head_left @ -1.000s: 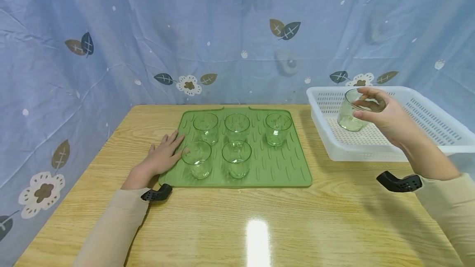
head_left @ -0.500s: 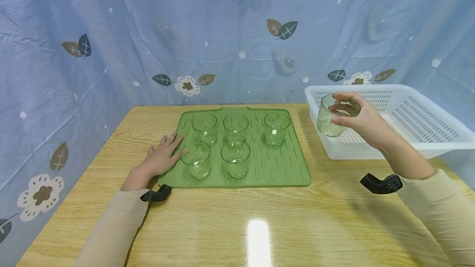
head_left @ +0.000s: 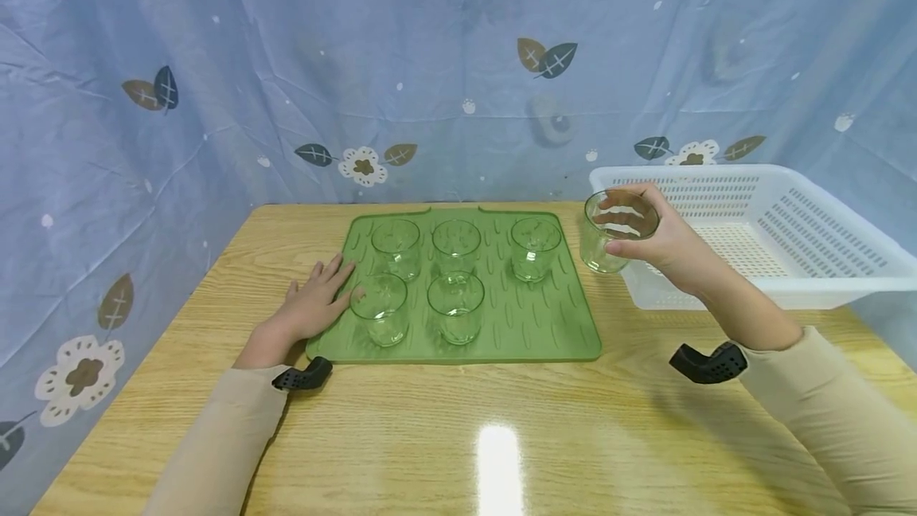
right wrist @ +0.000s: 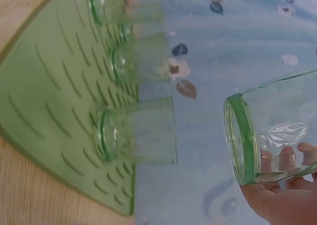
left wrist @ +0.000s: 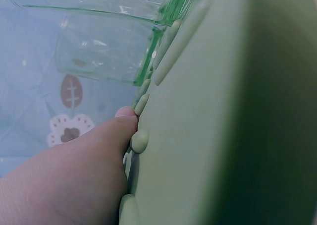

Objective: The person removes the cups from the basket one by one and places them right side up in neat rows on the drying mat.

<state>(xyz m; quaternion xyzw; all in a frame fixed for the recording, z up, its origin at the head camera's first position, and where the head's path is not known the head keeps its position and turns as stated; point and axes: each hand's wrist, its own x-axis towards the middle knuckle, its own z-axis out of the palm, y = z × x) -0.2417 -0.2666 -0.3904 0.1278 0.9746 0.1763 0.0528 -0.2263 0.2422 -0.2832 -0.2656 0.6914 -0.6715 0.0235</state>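
My right hand grips a clear greenish drinking glass by its side, thumb in front and fingers behind. The held glass is off the table, between the mat's right edge and the basket. On the left, my left hand rests flat with fingers spread on the left edge of a green ridged mat. Several like glasses stand upright on that mat: a back-right glass, a back-middle glass, a back-left glass, a front-left glass beside my left thumb, and a front-middle glass.
A white perforated plastic basket stands at the back right, close behind my right hand. The wooden table carries everything. A blue patterned curtain hangs along the back and left side.
My right hand has carried the glass out of the basket and leftward, towards the mat's right edge. My left hand and the glasses on the mat have stayed put.
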